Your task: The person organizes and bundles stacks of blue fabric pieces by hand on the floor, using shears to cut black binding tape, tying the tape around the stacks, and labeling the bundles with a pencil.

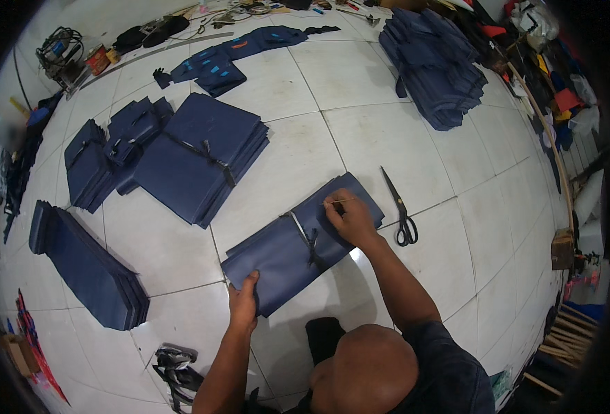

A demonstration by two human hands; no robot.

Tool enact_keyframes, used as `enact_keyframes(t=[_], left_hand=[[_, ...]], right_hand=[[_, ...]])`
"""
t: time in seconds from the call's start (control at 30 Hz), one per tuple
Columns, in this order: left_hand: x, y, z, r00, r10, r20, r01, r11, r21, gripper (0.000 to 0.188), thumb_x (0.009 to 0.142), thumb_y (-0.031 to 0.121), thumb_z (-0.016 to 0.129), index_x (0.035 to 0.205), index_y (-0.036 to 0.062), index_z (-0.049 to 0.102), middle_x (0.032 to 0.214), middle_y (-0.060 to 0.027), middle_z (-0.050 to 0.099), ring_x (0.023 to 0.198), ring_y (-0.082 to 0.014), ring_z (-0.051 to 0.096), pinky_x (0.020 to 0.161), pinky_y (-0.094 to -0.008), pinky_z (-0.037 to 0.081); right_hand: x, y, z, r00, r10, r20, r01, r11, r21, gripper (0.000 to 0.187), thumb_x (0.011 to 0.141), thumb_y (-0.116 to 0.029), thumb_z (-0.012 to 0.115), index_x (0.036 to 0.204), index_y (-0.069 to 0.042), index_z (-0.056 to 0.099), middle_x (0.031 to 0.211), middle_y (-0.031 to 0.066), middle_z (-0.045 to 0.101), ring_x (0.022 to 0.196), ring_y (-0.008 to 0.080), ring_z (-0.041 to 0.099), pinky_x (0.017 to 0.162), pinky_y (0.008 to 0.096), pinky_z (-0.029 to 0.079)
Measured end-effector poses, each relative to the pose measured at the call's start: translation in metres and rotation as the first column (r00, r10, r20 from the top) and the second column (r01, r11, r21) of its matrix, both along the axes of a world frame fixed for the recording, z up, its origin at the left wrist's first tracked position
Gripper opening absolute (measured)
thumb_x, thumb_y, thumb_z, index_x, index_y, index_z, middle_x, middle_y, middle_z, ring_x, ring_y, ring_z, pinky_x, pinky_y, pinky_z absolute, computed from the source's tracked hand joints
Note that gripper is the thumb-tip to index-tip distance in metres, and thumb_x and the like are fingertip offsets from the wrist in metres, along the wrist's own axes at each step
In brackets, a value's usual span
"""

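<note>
In front of me a long bundle of dark blue sheet pieces (277, 248) lies slantwise on the floor, tied round its middle with a dark strip. My left hand (243, 297) grips its near left corner, thumb on top and the other fingers partly hidden. Over the bundle's far right part, my right hand (348, 219) pinches a thin yellowish stick-like tool (339, 201), too small to tell its exact kind. Black-handled scissors (400, 210) lie apart on the floor, just right of the bundle.
A large tied stack (198, 159) and smaller tied bundles (86, 165) lie at the left. Nearer is a long angled stack (94, 269). A tall blue pile (433, 65) lies far right. Marked blue pieces (239, 52) lie at the back; a black crumpled item (177, 372) lies near left.
</note>
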State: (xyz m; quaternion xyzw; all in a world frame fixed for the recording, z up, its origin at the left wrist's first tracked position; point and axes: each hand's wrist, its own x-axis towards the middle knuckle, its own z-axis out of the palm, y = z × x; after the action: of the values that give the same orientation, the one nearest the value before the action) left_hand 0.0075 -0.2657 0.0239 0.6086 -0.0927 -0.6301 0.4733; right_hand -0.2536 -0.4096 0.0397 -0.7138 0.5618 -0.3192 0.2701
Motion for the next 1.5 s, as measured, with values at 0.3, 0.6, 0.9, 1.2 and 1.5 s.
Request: enact_keyframes(t=[0.3, 0.6, 0.9, 1.2, 1.5], left_hand=[[0.002, 0.0, 0.001, 0.999, -0.028, 0.018, 0.027, 1.0, 0.008, 0.064, 0.085, 0.029, 0.069, 0.133, -0.0023, 0.041, 0.124, -0.0167, 0.053, 0.114, -0.0262, 0.054, 0.099, -0.0382, 0.044], [0.004, 0.001, -0.008, 0.998, -0.064, -0.029, 0.064, 0.998, -0.009, 0.064, 0.085, 0.03, 0.068, 0.134, -0.0029, 0.042, 0.127, -0.0169, 0.053, 0.116, -0.0274, 0.054, 0.1, -0.0393, 0.044], [0.006, 0.004, -0.005, 1.0, -0.014, 0.011, 0.013, 0.998, 0.055, 0.068, 0.085, 0.03, 0.071, 0.134, -0.005, 0.04, 0.128, -0.0175, 0.053, 0.118, -0.0279, 0.053, 0.1, -0.0392, 0.045], [0.021, 0.007, -0.001, 0.979, -0.171, -0.112, 0.173, 0.985, 0.005, 0.07, 0.079, 0.028, 0.077, 0.133, -0.0035, 0.045, 0.128, -0.0161, 0.055, 0.118, -0.0277, 0.054, 0.101, -0.0386, 0.043], [0.014, 0.008, 0.0, 0.982, -0.19, 0.007, 0.189, 0.981, 0.05, 0.07, 0.074, 0.029, 0.08, 0.128, -0.0046, 0.051, 0.119, -0.0169, 0.06, 0.108, -0.0268, 0.06, 0.095, -0.0363, 0.047]], right_hand=[[-0.016, 0.003, 0.002, 0.987, -0.091, 0.134, 0.069, 0.985, 0.161, 0.014, 0.086, -0.011, 0.064, 0.092, -0.002, 0.056, 0.088, 0.016, 0.063, 0.082, 0.0304, 0.064, 0.073, 0.0374, 0.05], [-0.027, 0.009, -0.009, 0.946, -0.216, 0.24, 0.247, 0.963, -0.109, 0.013, 0.089, -0.013, 0.064, 0.093, -0.002, 0.059, 0.085, 0.0132, 0.064, 0.076, 0.0244, 0.065, 0.068, 0.0335, 0.051], [-0.021, 0.068, -0.007, 0.923, -0.196, 0.331, 0.211, 0.977, -0.011, 0.01, 0.09, -0.01, 0.064, 0.094, -0.002, 0.059, 0.077, 0.0105, 0.063, 0.068, 0.0166, 0.062, 0.063, 0.031, 0.05], [-0.021, 0.068, -0.012, 0.92, -0.203, 0.336, 0.206, 0.978, 0.027, 0.012, 0.09, -0.012, 0.065, 0.094, -0.002, 0.06, 0.077, 0.0091, 0.064, 0.066, 0.0167, 0.061, 0.061, 0.0304, 0.048], [-0.03, 0.067, -0.002, 0.944, -0.211, 0.254, 0.213, 0.977, 0.021, 0.011, 0.089, -0.008, 0.064, 0.097, -0.002, 0.059, 0.085, 0.0115, 0.065, 0.073, 0.0189, 0.064, 0.067, 0.0312, 0.052]])
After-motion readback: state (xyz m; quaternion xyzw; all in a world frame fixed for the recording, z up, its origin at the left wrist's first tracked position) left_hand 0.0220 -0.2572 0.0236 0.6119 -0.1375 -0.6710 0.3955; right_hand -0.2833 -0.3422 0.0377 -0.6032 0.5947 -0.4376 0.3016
